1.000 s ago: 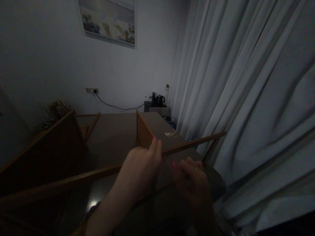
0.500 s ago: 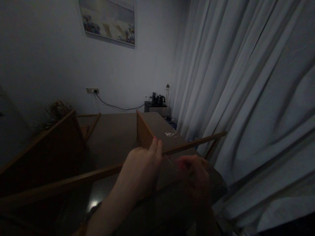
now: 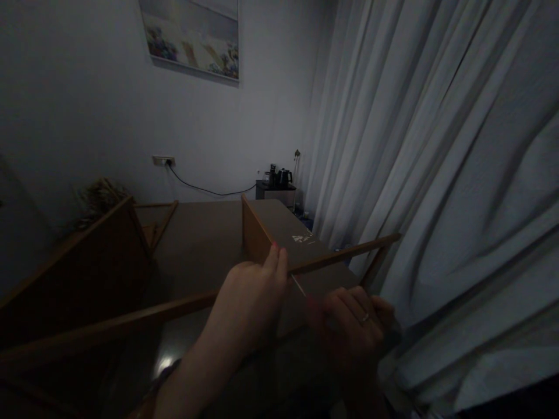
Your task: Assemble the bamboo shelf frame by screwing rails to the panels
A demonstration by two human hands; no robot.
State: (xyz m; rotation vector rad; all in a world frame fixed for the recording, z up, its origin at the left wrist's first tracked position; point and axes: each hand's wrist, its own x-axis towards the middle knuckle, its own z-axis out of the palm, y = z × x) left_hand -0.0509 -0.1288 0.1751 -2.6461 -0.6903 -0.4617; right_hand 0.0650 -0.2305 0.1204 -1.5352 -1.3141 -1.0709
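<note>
My left hand (image 3: 255, 291) is closed on a long wooden rail (image 3: 187, 307), where an upright wooden panel (image 3: 255, 230) meets it. Its fingertips press on the top of that joint. From the near side of the rail, close to those fingers, a thin metal-shafted tool (image 3: 299, 285) slants down to the right. My right hand (image 3: 351, 323), wearing a ring, is closed around the tool's lower end. The fingers cover the tool's handle end, so its exact kind cannot be made out. The light is dim.
The wooden parts stand on a brown table (image 3: 196, 227). A large wooden panel (image 3: 87, 262) rises at left. Small pale pieces (image 3: 301, 238) lie right of the joint. Behind are a cabinet (image 3: 279, 196) with a black kettle (image 3: 285, 177); a curtain (image 3: 414, 145) hangs at right.
My right hand has turned and shifted slightly down and right, its ring now showing. The left hand, rail and panels have stayed put.
</note>
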